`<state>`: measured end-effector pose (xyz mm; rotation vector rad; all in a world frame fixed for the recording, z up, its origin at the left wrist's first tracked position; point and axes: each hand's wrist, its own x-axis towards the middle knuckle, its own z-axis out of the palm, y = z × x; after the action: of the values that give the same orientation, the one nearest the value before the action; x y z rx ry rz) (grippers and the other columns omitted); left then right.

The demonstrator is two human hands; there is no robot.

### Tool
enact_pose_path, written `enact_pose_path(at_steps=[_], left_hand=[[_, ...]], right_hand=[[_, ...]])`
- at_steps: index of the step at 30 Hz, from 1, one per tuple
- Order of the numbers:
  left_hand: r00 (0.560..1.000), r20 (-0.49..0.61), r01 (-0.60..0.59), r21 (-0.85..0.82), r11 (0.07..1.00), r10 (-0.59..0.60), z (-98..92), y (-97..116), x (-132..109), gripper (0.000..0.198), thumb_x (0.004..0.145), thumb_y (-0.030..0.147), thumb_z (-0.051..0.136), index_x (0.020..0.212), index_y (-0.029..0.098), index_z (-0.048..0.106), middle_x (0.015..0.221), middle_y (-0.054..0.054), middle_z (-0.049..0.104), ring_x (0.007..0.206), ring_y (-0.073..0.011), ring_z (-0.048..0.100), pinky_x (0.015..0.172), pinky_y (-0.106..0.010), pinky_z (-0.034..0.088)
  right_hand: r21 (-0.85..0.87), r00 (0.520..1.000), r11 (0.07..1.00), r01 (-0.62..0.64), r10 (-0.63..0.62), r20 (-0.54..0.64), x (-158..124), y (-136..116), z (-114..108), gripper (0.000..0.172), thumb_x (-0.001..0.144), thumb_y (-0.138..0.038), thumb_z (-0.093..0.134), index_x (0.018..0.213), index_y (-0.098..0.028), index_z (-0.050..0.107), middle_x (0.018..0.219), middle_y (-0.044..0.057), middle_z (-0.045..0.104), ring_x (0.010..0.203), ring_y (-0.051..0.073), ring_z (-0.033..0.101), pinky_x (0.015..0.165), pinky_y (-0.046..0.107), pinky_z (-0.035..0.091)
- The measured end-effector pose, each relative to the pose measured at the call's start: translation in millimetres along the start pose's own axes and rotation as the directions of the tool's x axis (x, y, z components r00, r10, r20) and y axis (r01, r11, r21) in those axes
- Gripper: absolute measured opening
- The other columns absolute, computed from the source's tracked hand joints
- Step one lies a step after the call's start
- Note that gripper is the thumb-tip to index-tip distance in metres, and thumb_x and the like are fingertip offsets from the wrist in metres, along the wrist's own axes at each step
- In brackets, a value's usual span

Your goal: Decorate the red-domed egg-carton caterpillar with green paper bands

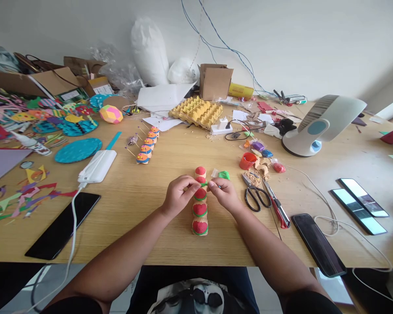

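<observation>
A strip of egg-carton cups [200, 210] lies lengthwise in front of me, each dome topped with red clay. Green clay bands edge the domes nearer to me. My left hand [180, 194] and my right hand [225, 194] hover on either side of the strip, fingertips pinched. Between them stretches a thin green clay strand [204, 184], held over the upper domes; whether it touches them I cannot tell. Just beyond my right hand sits a lump of green clay [223, 175] beside a clear wrapper.
Scissors [257, 192] and a red utility knife [277, 205] lie right of my hand, near a red cup [248, 161]. A finished-looking orange and blue caterpillar [147, 146] stands at back left. Phones, a white power bank [97, 166], a fan [321, 126] and yellow egg trays [196, 112] surround the work.
</observation>
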<state>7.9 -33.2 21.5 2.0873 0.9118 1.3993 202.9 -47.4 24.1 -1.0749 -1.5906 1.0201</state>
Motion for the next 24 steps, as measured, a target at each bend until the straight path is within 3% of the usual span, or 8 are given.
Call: enact_pose_path(at_steps=[5,12,16,24], left_hand=[[1.000,0.011,0.022,0.005,1.000,-0.022,0.7,-1.6,0.3,0.024,0.097,0.034,0.062,0.079,0.019,0.068,0.075,-0.003,0.069,0.070,-0.0143,0.062,0.066,-0.027,0.051],[0.997,0.009,0.081,-0.086,0.993,-0.080,6.3,-3.6,-1.6,0.014,0.093,0.030,0.068,0.101,0.019,0.072,0.097,-0.006,0.072,0.085,-0.0149,0.068,0.070,-0.025,0.057],[0.997,0.038,0.076,-0.121,0.990,-0.072,7.8,-6.2,-4.2,0.020,0.091,0.029,0.070,0.109,0.021,0.072,0.104,-0.007,0.073,0.090,-0.0157,0.070,0.072,-0.025,0.058],[1.000,0.030,-0.001,-0.029,1.000,0.001,2.7,-2.9,-0.2,0.012,0.094,0.030,0.066,0.094,0.021,0.074,0.089,-0.005,0.074,0.079,-0.0152,0.067,0.071,-0.027,0.055]], right_hand=[[0.026,1.000,0.999,0.022,-0.022,-0.007,1.5,-2.5,1.5,0.050,0.089,-0.069,0.060,0.078,-0.021,0.068,0.071,0.003,0.065,0.069,0.017,0.056,0.066,0.031,0.048],[0.120,1.000,0.993,0.013,-0.011,-0.024,1.0,-3.3,3.3,0.039,0.089,-0.060,0.065,0.095,-0.021,0.066,0.088,0.005,0.068,0.076,0.016,0.058,0.070,0.031,0.049],[0.095,0.999,0.995,0.031,-0.030,-0.013,1.6,-0.1,3.0,0.040,0.090,-0.061,0.064,0.088,-0.021,0.066,0.084,0.004,0.067,0.076,0.017,0.058,0.072,0.032,0.049],[0.023,1.000,1.000,0.001,-0.002,0.024,2.8,5.0,2.7,0.051,0.089,-0.068,0.059,0.074,-0.021,0.065,0.068,0.002,0.060,0.067,0.017,0.052,0.064,0.031,0.045]])
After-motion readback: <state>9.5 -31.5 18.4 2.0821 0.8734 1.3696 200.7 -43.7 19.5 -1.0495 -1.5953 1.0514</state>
